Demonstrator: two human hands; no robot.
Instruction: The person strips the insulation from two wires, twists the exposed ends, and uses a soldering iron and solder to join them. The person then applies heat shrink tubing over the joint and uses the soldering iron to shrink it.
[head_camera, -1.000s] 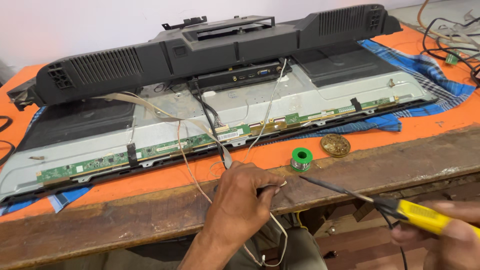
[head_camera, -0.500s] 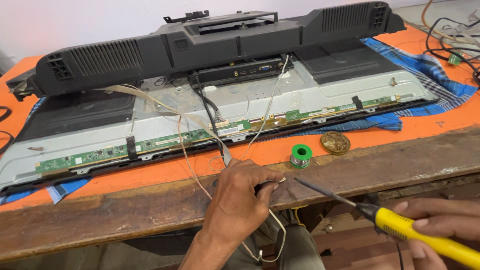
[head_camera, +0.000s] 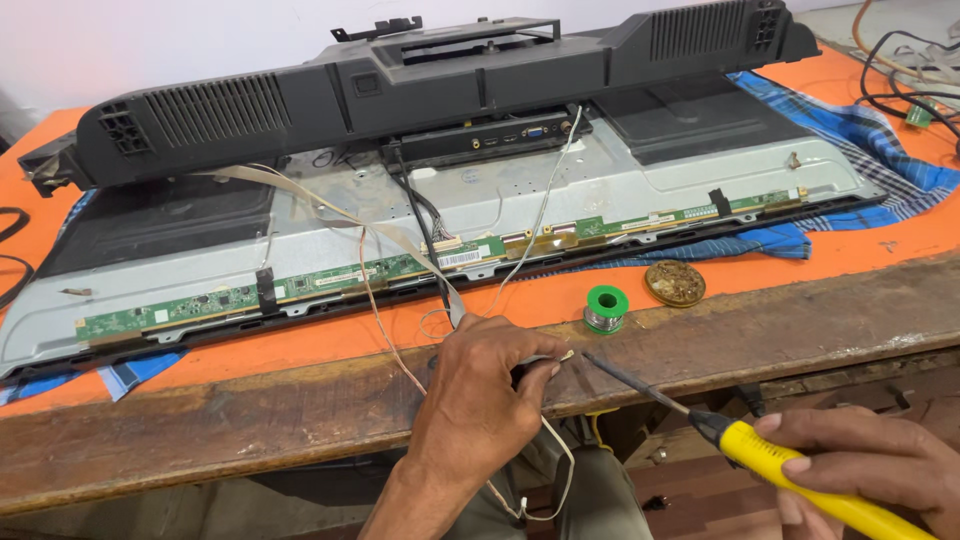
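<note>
Opened flat-panel television (head_camera: 480, 200) lies back-up on the orange table top (head_camera: 330, 340), its black rear cover (head_camera: 420, 80) propped along the far edge and a green circuit strip (head_camera: 300, 285) exposed along the near edge. Left hand (head_camera: 480, 400) rests on the worn wooden table edge (head_camera: 200, 420), pinching a thin wire end (head_camera: 565, 355); right hand (head_camera: 870, 465) grips a yellow-handled soldering iron (head_camera: 790, 475), tip just beside that wire end. Green solder spool (head_camera: 606, 308) and round brass-coloured tin (head_camera: 675, 283) sit near each other behind the iron; blue checked cloth (head_camera: 880, 150) under the panel's right end.
</note>
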